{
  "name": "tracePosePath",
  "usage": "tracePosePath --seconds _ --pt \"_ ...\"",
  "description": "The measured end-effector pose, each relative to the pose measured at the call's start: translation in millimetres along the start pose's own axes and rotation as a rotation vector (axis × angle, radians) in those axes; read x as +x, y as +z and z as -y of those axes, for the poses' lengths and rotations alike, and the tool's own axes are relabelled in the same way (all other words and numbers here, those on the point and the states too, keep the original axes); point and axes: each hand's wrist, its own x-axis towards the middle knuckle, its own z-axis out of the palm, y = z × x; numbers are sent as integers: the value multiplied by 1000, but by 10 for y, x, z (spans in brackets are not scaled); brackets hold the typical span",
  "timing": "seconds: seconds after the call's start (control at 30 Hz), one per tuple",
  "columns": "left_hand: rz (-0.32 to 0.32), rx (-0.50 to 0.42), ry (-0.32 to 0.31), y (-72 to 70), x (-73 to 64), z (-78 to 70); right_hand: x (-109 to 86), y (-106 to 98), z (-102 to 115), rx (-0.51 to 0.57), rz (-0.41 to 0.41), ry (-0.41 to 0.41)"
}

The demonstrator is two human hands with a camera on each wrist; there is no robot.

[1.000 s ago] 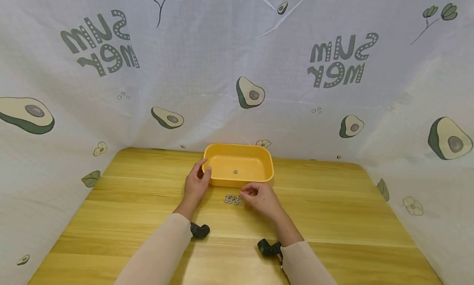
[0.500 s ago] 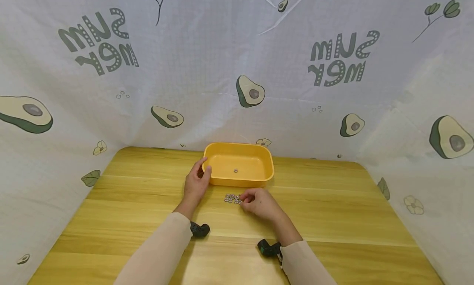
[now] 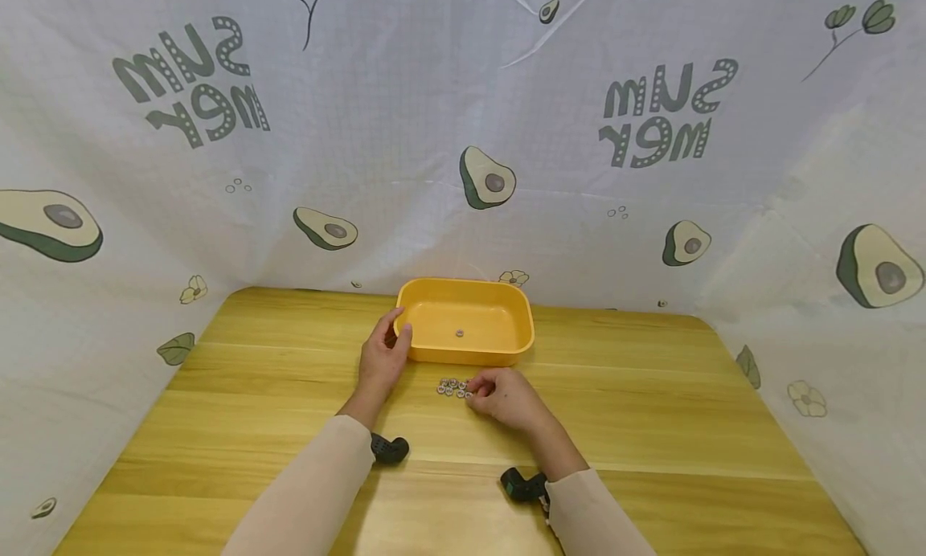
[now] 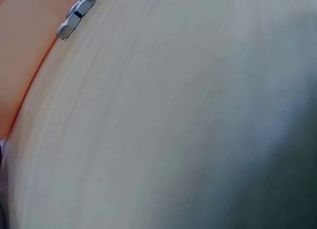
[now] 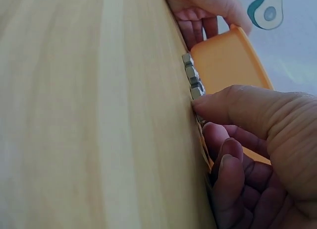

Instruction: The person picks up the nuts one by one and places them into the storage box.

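My left hand (image 3: 381,361) grips the left end of a yellow plastic box (image 3: 466,355), thumb at the front corner and fingers along the side. One small metal nut (image 3: 459,333) lies inside the box. Several hex nuts (image 3: 449,386) sit clustered on the table just in front of it; the left wrist view shows some of these nuts (image 4: 69,27) beside the box wall (image 4: 25,55). At the right end of the cluster my right hand (image 3: 510,397) pinches a nut between thumb and forefinger, mostly hidden by the thumb (image 5: 233,107) in the right wrist view.
A wood-grain table (image 3: 637,411) carries everything. Behind it and at both sides hangs a white cloth (image 3: 405,138) printed with avocados. Black wrist cameras show under the left wrist (image 3: 391,450) and the right wrist (image 3: 522,485).
My right hand has come down slightly from beside the box's front wall to the right end of the nut cluster, its fingers closing there. The left hand stays on the box.
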Motion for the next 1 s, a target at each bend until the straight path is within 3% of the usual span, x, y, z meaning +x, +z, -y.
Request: tracePosePath --seconds 0.47,1.0 --pt "-5 -6 -11 -2 -4 4 -16 -18 1 -4 1 -35" --pt "-1 2 -14 -4 -6 -6 -5 -29 34 9 -4 -23"
